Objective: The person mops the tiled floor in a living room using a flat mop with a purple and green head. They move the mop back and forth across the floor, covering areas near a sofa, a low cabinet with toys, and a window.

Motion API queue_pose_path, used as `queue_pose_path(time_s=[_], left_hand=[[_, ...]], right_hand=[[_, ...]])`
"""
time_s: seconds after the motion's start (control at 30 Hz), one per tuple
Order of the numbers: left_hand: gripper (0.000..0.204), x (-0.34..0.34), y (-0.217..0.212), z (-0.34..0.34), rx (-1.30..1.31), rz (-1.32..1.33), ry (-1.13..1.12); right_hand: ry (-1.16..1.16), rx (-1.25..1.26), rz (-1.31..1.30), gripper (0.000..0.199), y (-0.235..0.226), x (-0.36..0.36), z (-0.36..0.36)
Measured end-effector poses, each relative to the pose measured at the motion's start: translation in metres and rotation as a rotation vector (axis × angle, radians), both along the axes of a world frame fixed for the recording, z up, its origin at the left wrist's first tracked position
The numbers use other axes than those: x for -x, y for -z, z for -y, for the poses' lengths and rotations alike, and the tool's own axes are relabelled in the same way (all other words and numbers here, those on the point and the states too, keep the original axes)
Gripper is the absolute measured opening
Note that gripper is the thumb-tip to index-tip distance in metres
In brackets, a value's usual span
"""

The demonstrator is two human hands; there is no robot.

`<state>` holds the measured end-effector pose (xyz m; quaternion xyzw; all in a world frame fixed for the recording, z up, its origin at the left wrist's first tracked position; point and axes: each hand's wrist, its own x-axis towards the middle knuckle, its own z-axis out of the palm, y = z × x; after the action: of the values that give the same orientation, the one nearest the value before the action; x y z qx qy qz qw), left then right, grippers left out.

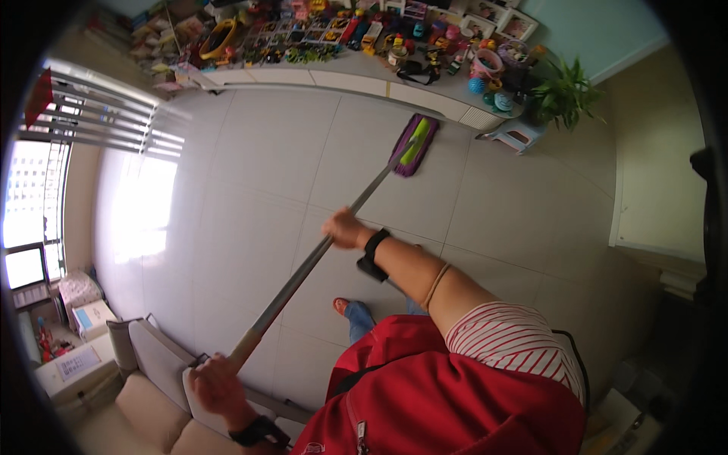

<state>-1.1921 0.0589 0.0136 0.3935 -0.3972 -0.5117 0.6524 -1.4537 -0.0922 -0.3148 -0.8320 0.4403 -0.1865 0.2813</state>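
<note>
Mop (290, 293) slants across the tiled floor (250, 182), its grey pole running from the lower left up toward the right, where the flat head rests on the tiles. That head has a purple pad (406, 164) with a bright green plate (419, 136) on top, and it lies just in front of a long, low cabinet (345, 79).

Both hands grasp the pole. The left hand (216, 385) has its grip wrapped around the lighter end section, nearest the body. The right hand (346, 229) is clenched around the pole farther along, roughly midway to the head, with the arm stretched out in front. Each wrist wears a black band, and a thin brown loop circles the right forearm.

The person wears a red garment (447, 387) over a red-and-white striped sleeve (508, 334). One foot (341, 305) and a blue trouser leg (361, 321) show below, on the tiles.

Many small toys crowd the cabinet top, among them a yellow basin (218, 39), a pink bucket (487, 61) and a blue ball (476, 86). A leafy plant (565, 95) stands near the cabinet's right end, close to a pale blue stool (517, 136). A beige sofa (152, 403) sits at the lower left, and daylight from a window (34, 186) shines on the floor.
</note>
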Motion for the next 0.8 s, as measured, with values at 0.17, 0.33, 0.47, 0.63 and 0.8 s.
queue_pose_path(time_s=[0.17,0.33,0.47,0.63,0.8], left_hand=[[0.033,0.082,0.062,0.022,-0.063,0.156,0.155],[0.035,0.031,0.007,-0.007,0.044,0.399,-0.018],[0.034,-0.013,-0.043,-0.018,0.02,0.099,-0.016],[0.035,0.027,0.033,-0.008,-0.031,0.111,-0.089],[0.034,0.054,0.051,0.0,-0.036,0.209,0.09]], right_hand=[[0.104,0.153,-0.11,0.008,0.031,0.091,0.05],[0.008,-0.032,-0.054,0.006,-0.004,0.034,-0.007],[-0.063,-0.142,0.07,0.005,-0.022,-0.019,-0.032],[-0.093,0.151,-0.046,0.003,0.023,0.038,0.019],[0.015,0.088,-0.067,0.004,0.03,0.071,0.032]])
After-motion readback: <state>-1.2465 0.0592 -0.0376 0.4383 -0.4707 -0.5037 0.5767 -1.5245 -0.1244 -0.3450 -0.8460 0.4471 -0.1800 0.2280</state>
